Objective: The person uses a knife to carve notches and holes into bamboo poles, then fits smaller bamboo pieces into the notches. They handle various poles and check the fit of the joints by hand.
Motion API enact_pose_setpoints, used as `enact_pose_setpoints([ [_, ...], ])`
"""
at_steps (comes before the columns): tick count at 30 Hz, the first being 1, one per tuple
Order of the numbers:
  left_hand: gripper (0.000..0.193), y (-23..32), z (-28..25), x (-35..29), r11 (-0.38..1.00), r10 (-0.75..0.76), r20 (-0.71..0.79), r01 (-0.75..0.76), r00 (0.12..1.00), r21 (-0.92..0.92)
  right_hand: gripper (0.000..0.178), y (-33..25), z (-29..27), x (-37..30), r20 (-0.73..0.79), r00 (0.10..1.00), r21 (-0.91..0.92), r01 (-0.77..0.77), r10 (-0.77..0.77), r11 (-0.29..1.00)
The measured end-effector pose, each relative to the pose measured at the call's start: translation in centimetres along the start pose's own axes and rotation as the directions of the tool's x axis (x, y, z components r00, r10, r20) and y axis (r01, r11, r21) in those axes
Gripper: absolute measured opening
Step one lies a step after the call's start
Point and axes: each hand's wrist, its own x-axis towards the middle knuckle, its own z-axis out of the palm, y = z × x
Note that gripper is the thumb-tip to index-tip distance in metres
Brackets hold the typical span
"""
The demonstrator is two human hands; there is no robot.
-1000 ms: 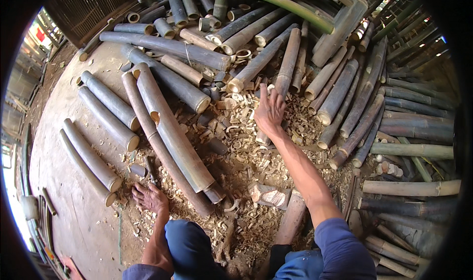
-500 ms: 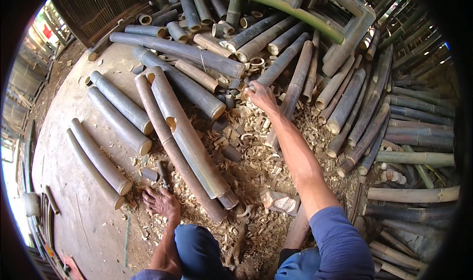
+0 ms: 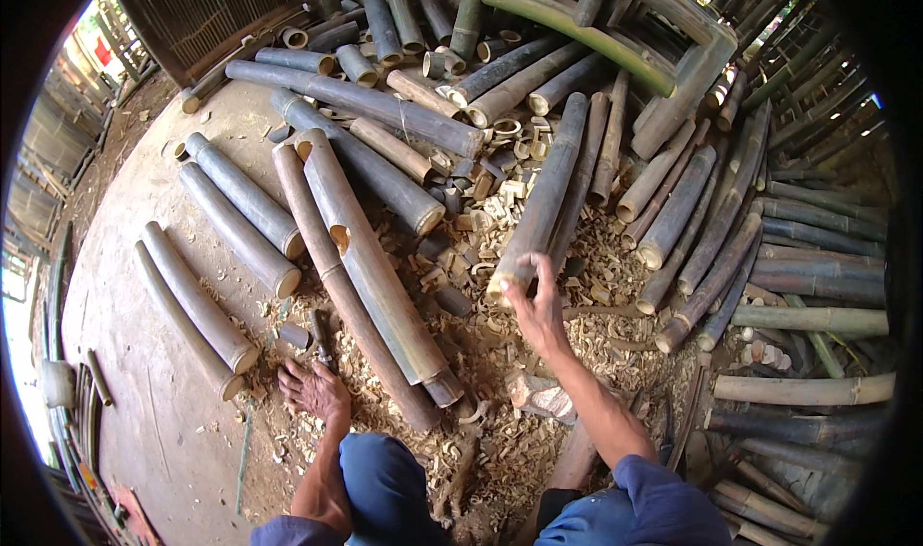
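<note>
My right hand grips the near end of a dark bamboo pole, with thumb and forefinger set about its cut rim. The pole slants away over the shavings, alongside another brown bamboo pole. Flat on the ground, my left hand rests with fingers spread and holds nothing. Beside it lie a short dark bamboo offcut and a dark, slim object whose kind I cannot make out. Between my hands lie a notched bamboo pole and a thinner brown pole.
Wood shavings cover the ground ahead of my knees. Paired bamboo lengths lie on the pale floor at left. A pale-cut wood block sits near my right knee. Bamboo stacks line the right, and a bamboo frame stands behind.
My right hand has come toward me, drawing the dark bamboo pole nearer across the shavings. My left hand stays in place on the ground.
</note>
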Motion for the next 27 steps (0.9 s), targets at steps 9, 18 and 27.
enact_pose_setpoints([
  [9, 0.067, 0.3, -0.1, 0.0, 1.0, -0.004, 0.019, 0.003, 1.0, 0.027, 0.088, 0.6, 0.2, -5.0, 0.178, 0.907, -0.63, -0.192, 0.381, 0.752],
  [18, 0.067, 1.1, -0.4, -0.2, 1.0, 0.0, 0.037, 0.001, 0.999, -0.031, 0.067, 5.5, -0.6, -5.5, 0.292, 0.948, -0.045, -0.119, 0.127, 0.992],
  [27, 0.067, 0.2, -0.9, 0.0, 0.999, -0.034, 0.05, 0.035, 0.998, -0.016, 0.066, 0.6, 0.2, -3.7, 0.364, 0.804, -0.451, -0.29, 0.47, 0.844],
])
